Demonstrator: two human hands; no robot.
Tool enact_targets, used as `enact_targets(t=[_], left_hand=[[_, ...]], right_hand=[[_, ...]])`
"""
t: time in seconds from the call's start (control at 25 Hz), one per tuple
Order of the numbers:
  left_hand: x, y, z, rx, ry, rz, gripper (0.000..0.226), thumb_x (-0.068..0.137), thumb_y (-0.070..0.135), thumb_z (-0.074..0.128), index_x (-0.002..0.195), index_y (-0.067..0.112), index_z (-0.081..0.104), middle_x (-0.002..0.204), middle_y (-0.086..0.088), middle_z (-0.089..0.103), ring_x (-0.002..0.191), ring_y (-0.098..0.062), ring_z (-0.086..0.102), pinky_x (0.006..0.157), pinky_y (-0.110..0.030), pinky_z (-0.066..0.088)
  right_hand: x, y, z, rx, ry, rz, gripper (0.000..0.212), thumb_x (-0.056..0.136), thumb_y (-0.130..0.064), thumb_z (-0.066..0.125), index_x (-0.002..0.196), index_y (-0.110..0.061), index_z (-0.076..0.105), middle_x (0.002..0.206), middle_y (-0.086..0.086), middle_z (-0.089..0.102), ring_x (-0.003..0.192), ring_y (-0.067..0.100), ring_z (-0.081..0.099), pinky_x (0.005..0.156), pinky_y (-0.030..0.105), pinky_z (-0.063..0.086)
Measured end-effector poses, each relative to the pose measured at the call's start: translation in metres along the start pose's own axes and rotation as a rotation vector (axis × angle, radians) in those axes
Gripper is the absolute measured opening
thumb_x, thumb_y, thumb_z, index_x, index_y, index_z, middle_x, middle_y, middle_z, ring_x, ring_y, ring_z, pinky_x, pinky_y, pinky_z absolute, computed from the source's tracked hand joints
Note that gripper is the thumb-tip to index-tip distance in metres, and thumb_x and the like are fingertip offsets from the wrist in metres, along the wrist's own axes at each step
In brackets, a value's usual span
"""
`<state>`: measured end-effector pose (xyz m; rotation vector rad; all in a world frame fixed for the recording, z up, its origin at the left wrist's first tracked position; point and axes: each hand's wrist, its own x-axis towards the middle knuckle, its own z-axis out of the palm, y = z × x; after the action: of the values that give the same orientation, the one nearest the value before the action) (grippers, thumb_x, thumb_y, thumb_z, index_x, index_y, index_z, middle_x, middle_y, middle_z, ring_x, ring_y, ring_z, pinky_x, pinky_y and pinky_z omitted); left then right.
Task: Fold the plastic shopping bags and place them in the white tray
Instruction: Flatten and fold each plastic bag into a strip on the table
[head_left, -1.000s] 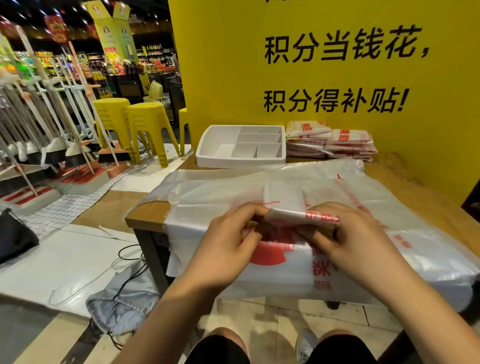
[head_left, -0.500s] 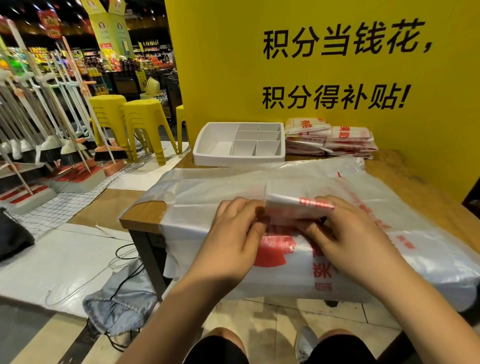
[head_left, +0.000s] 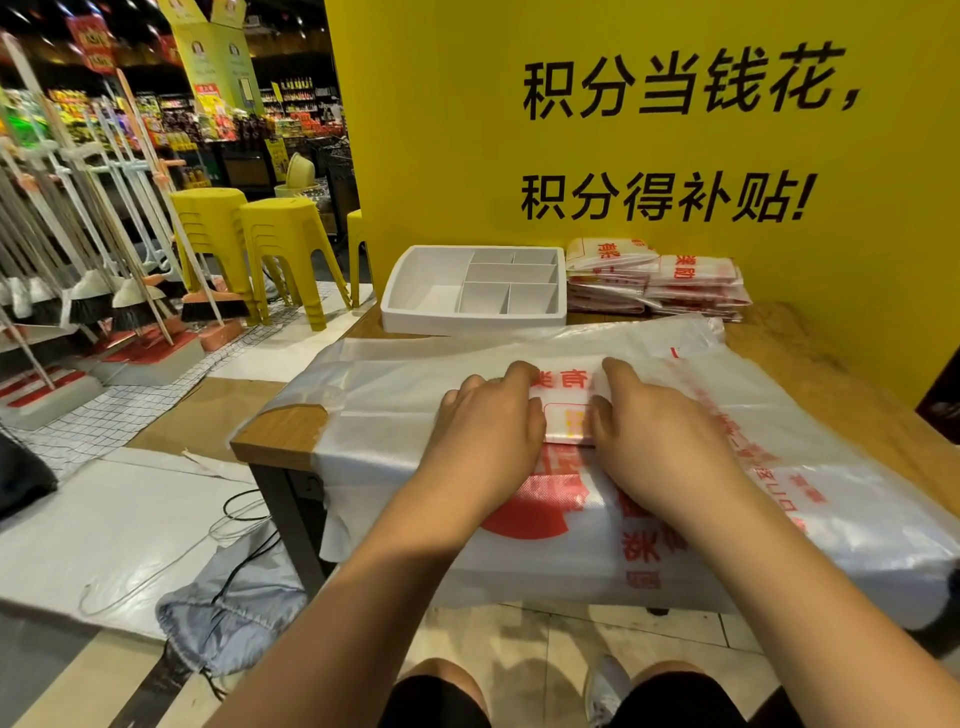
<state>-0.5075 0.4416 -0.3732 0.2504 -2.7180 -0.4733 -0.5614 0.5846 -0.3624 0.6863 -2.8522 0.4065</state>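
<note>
A small folded white plastic bag (head_left: 565, 400) with red print lies on a stack of flat unfolded bags (head_left: 415, 395) spread over the wooden table (head_left: 280, 434). My left hand (head_left: 488, 421) presses on the folded bag's left side with flat fingers. On its right side rests my right hand (head_left: 654, 421), fingers extended over the top edge. Both hands cover most of the packet. The white tray (head_left: 410, 312) with several compartments stands behind the stack, with nothing visible inside it.
A pile of folded bags (head_left: 660, 280) sits right of the tray against the yellow wall (head_left: 623, 156). Yellow stools (head_left: 270, 244) and a rack of brooms (head_left: 104, 260) stand to the left. A grey cloth bag (head_left: 228, 608) and cables lie on the floor.
The bag strip held up between both hands has been folded over away from me and laid flat. Both hands moved forward and now press it onto the stack.
</note>
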Motion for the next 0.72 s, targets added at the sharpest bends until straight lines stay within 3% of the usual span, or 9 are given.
enact_targets(t=[0.12, 0.28, 0.36, 0.44, 0.52, 0.6, 0.72], left_hand=[[0.003, -0.001, -0.002, 0.071, -0.043, 0.029, 0.04, 0.103, 0.028, 0.037, 0.141, 0.022, 0.048, 0.124, -0.005, 0.065, 0.116, -0.029, 0.05, 0.099, -0.04, 0.038], [0.008, -0.004, -0.008, 0.231, -0.095, 0.095, 0.039, 0.102, 0.03, 0.038, 0.137, 0.018, 0.051, 0.132, -0.008, 0.055, 0.125, -0.028, 0.039, 0.103, -0.041, 0.037], [0.015, -0.008, -0.01, 0.22, -0.162, 0.185, 0.039, 0.102, 0.028, 0.038, 0.137, 0.014, 0.045, 0.148, -0.009, 0.039, 0.139, -0.025, 0.026, 0.115, -0.039, 0.028], [0.022, -0.012, -0.011, 0.135, -0.278, 0.235, 0.041, 0.102, 0.026, 0.037, 0.141, 0.013, 0.038, 0.157, -0.008, 0.031, 0.148, -0.021, 0.019, 0.121, -0.035, 0.018], [0.027, -0.019, -0.011, 0.071, -0.343, 0.245, 0.04, 0.104, 0.034, 0.036, 0.141, 0.019, 0.038, 0.157, -0.003, 0.033, 0.148, -0.02, 0.022, 0.121, -0.034, 0.017], [0.031, -0.029, -0.012, 0.031, -0.382, 0.237, 0.043, 0.103, 0.05, 0.037, 0.14, 0.027, 0.038, 0.162, 0.007, 0.026, 0.148, -0.016, 0.02, 0.121, -0.036, 0.018], [0.036, -0.045, -0.014, 0.016, -0.436, 0.238, 0.057, 0.094, 0.069, 0.038, 0.143, 0.04, 0.033, 0.162, 0.016, 0.022, 0.149, -0.014, 0.017, 0.121, -0.042, 0.019]], right_hand=[[0.003, -0.007, 0.0, -0.079, -0.053, 0.024, 0.027, 0.101, -0.03, 0.038, 0.115, -0.011, 0.052, 0.108, 0.013, 0.063, 0.089, 0.032, 0.056, 0.067, 0.033, 0.035], [0.01, -0.002, -0.005, -0.161, -0.081, -0.027, 0.037, 0.1, -0.035, 0.039, 0.124, -0.012, 0.055, 0.123, 0.011, 0.051, 0.112, 0.032, 0.054, 0.08, 0.036, 0.04], [0.019, 0.007, -0.006, -0.186, -0.078, -0.196, 0.046, 0.1, -0.037, 0.041, 0.141, -0.016, 0.045, 0.15, 0.01, 0.037, 0.135, 0.028, 0.039, 0.103, 0.037, 0.036], [0.028, 0.017, -0.004, -0.116, -0.154, -0.359, 0.053, 0.103, -0.037, 0.037, 0.154, -0.023, 0.028, 0.165, 0.002, 0.018, 0.149, 0.019, 0.021, 0.118, 0.031, 0.019], [0.033, 0.026, 0.0, -0.004, -0.251, -0.413, 0.053, 0.105, -0.039, 0.032, 0.156, -0.029, 0.022, 0.166, -0.005, 0.015, 0.151, 0.011, 0.016, 0.121, 0.028, 0.013], [0.037, 0.036, 0.002, 0.081, -0.318, -0.398, 0.057, 0.103, -0.054, 0.024, 0.157, -0.037, 0.018, 0.165, -0.013, 0.012, 0.151, 0.005, 0.01, 0.123, 0.029, 0.009], [0.044, 0.05, -0.002, -0.004, -0.443, -0.403, 0.074, 0.09, -0.073, 0.013, 0.157, -0.043, 0.001, 0.164, -0.02, -0.004, 0.149, -0.002, -0.005, 0.124, 0.032, -0.002]])
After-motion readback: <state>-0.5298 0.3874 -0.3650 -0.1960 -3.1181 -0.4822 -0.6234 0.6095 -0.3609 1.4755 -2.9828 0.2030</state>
